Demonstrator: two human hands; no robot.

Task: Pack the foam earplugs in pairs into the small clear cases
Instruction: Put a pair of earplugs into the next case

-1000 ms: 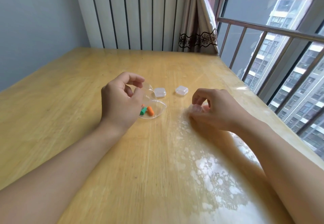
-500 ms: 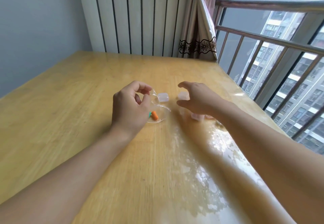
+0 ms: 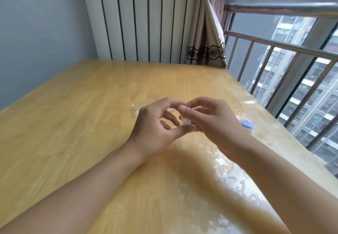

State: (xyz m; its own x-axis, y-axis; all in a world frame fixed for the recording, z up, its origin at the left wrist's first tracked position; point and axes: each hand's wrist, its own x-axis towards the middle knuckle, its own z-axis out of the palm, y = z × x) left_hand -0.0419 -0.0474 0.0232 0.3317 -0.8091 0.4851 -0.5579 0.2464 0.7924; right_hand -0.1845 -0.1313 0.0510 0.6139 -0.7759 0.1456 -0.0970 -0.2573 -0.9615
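Observation:
My left hand (image 3: 155, 127) and my right hand (image 3: 210, 122) meet above the middle of the wooden table (image 3: 73, 124). Between their fingertips they pinch a small clear case (image 3: 185, 122), mostly hidden by the fingers. A clear plastic bag (image 3: 136, 108) lies on the table just behind my left hand; the earplugs in it are hidden. To the right of my right wrist lies a small case with blue earplugs (image 3: 247, 124) inside.
A window with a metal railing (image 3: 274, 47) runs along the table's right edge. A striped wall panel (image 3: 146, 17) and a tied curtain (image 3: 206, 50) stand behind the far edge. A grey wall is on the left.
My right hand has come left to meet my left hand, and both now pinch a clear case. My left hand let go of the bag. The camera tilted up.

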